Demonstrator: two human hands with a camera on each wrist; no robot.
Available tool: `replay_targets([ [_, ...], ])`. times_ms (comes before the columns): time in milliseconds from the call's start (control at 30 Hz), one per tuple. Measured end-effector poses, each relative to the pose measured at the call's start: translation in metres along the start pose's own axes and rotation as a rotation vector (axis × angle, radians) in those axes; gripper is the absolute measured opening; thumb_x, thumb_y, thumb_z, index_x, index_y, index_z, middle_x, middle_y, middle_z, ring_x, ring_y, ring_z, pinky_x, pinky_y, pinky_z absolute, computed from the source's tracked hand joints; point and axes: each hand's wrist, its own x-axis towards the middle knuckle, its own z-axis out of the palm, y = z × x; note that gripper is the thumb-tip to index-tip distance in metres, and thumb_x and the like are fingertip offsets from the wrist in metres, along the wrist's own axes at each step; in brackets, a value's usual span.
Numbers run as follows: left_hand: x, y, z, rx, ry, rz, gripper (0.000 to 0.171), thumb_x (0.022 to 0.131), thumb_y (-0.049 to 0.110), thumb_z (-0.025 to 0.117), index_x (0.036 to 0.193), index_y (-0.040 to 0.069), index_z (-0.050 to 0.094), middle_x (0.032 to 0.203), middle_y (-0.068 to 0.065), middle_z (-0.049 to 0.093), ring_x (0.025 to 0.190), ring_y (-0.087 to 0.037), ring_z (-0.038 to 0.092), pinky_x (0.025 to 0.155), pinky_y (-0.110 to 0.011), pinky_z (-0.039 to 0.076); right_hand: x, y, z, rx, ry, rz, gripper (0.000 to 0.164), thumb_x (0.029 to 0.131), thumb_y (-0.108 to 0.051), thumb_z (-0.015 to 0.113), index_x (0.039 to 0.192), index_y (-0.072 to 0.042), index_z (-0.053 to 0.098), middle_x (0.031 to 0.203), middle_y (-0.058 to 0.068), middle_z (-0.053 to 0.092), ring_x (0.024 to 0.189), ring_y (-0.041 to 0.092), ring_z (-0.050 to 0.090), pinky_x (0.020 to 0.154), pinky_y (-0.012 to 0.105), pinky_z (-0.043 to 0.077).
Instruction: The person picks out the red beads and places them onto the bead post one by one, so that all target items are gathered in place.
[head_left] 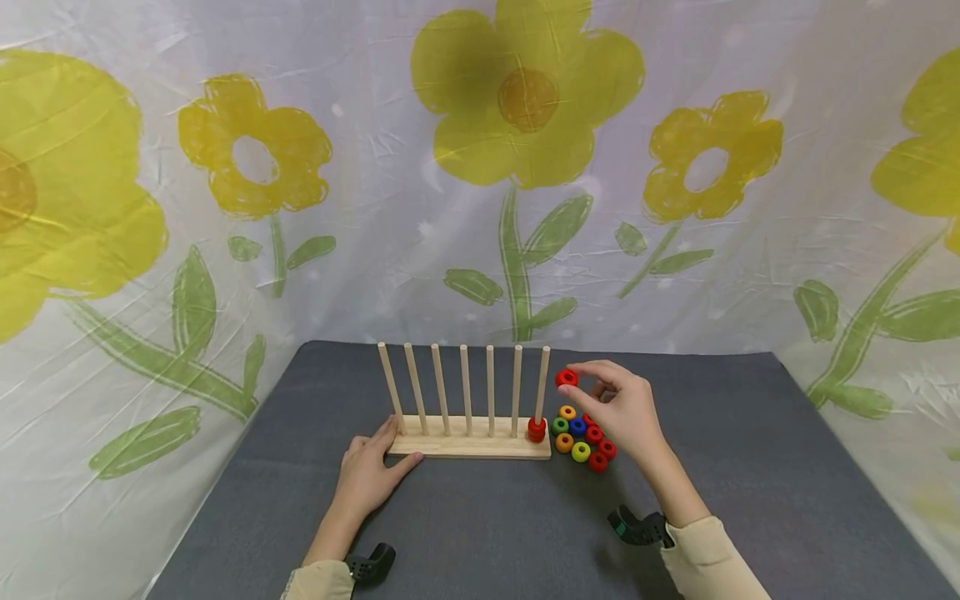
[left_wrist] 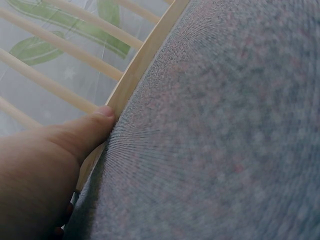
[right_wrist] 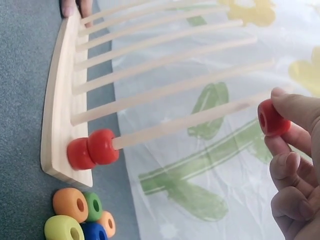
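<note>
A wooden peg stand with a row of several upright pegs has its flat base (head_left: 472, 448) on the table. My left hand (head_left: 366, 477) grips the left end of this base, thumb along the front edge and fingers round the end. Two red beads (right_wrist: 103, 146) are stacked at the bottom of the rightmost peg (head_left: 543, 383). My right hand (head_left: 626, 410) pinches another red bead (right_wrist: 276, 121) between thumb and fingertips. It is held up just right of that peg's top, apart from it.
Loose beads lie right of the base, below my right hand: several red ones (head_left: 597, 462), a yellow-green one (head_left: 575, 454), a green one (head_left: 555, 427), a blue one (head_left: 573, 432) and orange ones (head_left: 558, 444). A flowered cloth (head_left: 375, 275) hangs behind the dark table (head_left: 480, 533).
</note>
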Motion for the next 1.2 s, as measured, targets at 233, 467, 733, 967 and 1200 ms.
replay_targets([
  [233, 0.001, 0.000, 0.000, -0.004, -0.001, 0.001, 0.086, 0.096, 0.049, 0.078, 0.163, 0.007, 0.042, 0.167, -0.014, 0.042, 0.119, -0.039, 0.051, 0.095, -0.055, 0.041, 0.003, -0.005, 0.000, 0.020, -0.001, 0.000, 0.029, 0.090, -0.025, 0.089, 0.116, -0.015, 0.083, 0.114, 0.003, 0.078, 0.062, 0.012, 0.055, 0.052, 0.025, 0.042],
  [467, 0.000, 0.001, -0.001, -0.003, -0.004, 0.001, 0.086, 0.096, 0.049, 0.077, 0.163, 0.008, 0.041, 0.167, -0.014, 0.042, 0.119, -0.038, 0.051, 0.095, -0.055, 0.041, 0.005, -0.010, -0.002, 0.030, -0.007, 0.001, 0.030, 0.090, -0.025, 0.089, 0.117, -0.014, 0.083, 0.113, 0.004, 0.078, 0.062, 0.012, 0.055, 0.053, 0.025, 0.043],
  [733, 0.000, 0.001, -0.001, -0.004, 0.000, -0.001, 0.086, 0.096, 0.048, 0.078, 0.162, 0.006, 0.042, 0.167, -0.015, 0.042, 0.116, -0.037, 0.051, 0.094, -0.054, 0.040, 0.009, -0.015, -0.005, 0.028, -0.003, -0.007, 0.031, 0.089, -0.023, 0.089, 0.118, -0.013, 0.082, 0.106, 0.004, 0.076, 0.061, 0.012, 0.055, 0.053, 0.026, 0.044],
  [967, 0.000, 0.002, -0.001, 0.002, 0.001, -0.006, 0.087, 0.095, 0.048, 0.078, 0.162, 0.006, 0.042, 0.166, -0.015, 0.043, 0.117, -0.038, 0.052, 0.093, -0.054, 0.040, 0.013, -0.017, -0.005, 0.019, 0.012, -0.042, 0.031, 0.088, -0.020, 0.090, 0.118, -0.012, 0.082, 0.096, 0.006, 0.074, 0.061, 0.011, 0.054, 0.053, 0.026, 0.045],
  [1200, -0.001, 0.003, -0.002, 0.000, 0.000, -0.005, 0.086, 0.096, 0.047, 0.078, 0.162, 0.007, 0.042, 0.166, -0.015, 0.043, 0.117, -0.038, 0.052, 0.093, -0.054, 0.041, 0.016, -0.020, -0.006, 0.012, 0.022, -0.058, 0.031, 0.087, -0.018, 0.090, 0.116, -0.011, 0.082, 0.098, 0.003, 0.075, 0.061, 0.010, 0.055, 0.055, 0.026, 0.047],
])
